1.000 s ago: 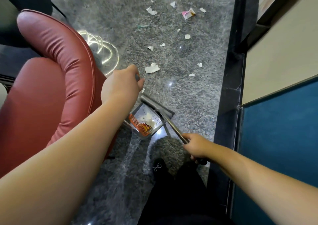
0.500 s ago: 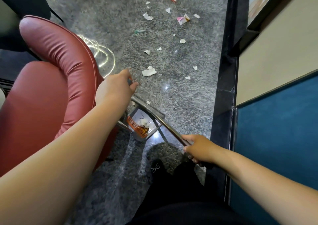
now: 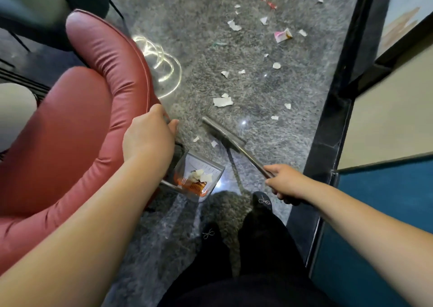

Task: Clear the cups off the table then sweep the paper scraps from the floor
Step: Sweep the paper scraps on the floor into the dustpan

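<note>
Paper scraps [image 3: 222, 101] lie scattered over the grey speckled floor [image 3: 257, 123] through the upper middle of the frame, the biggest white piece just above centre and two small bits [image 3: 195, 139] right by the broom head [image 3: 222, 133]. My right hand [image 3: 284, 182], at centre right, is wrapped around the broom's metal handle [image 3: 254, 161], which slants up and left to the head resting on the floor. My left hand [image 3: 150, 137], left of centre, curls over the top of the dustpan's upright handle (most of that handle is hidden under my fingers). The dustpan [image 3: 199, 177] sits below that hand, near the middle of the frame, already holding a few white scraps and something orange. A pink-and-white wrapper [image 3: 282, 35] lies farther off in the upper right, a red wrapper [image 3: 269, 3] beyond it. The red leather armchair [image 3: 70, 130] fills the left side, touching my left forearm. My dark slippers [image 3: 263, 201] show at bottom centre, and a black border strip [image 3: 328, 130] runs down the right beside a blue panel [image 3: 386, 213].
</note>
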Available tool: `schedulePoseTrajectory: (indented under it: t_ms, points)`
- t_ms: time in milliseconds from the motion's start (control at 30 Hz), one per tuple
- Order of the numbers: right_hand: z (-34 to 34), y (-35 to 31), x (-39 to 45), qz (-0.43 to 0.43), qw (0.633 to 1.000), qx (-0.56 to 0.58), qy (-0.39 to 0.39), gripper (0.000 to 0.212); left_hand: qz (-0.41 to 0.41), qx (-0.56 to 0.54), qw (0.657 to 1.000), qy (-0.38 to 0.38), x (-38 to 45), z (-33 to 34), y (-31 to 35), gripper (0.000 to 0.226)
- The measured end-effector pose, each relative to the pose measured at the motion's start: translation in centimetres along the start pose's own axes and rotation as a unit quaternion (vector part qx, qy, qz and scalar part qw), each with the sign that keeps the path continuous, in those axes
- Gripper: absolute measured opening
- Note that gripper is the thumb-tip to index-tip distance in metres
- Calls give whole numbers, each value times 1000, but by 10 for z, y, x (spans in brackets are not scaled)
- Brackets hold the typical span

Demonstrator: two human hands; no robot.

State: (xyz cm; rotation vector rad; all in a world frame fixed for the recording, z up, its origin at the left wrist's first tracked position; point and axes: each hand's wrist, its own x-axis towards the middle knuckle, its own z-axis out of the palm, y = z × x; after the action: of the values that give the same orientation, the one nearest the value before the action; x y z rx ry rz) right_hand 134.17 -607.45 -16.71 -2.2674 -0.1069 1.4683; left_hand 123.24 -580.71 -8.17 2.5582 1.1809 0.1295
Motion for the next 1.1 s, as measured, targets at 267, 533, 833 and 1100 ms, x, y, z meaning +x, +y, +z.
schedulePoseTrajectory:
  t_ms: [267, 533, 833, 1100]
  points:
    - [-52, -35, 56, -14, 997, -55, -46, 40, -85, -20, 996, -11, 12, 17, 10, 22]
    - [-78, -70, 95, -48, 986, -130, -92, 29, -92, -12, 996, 7, 25, 28, 23, 23]
    - [-66, -74, 83, -68, 955, -244, -155, 42, -74, -8, 997, 20, 25, 38, 30, 22]
    - [-63, -43, 40, -52, 979, -97, -175, 32, -86, -12, 996, 22, 24, 37, 30, 22]
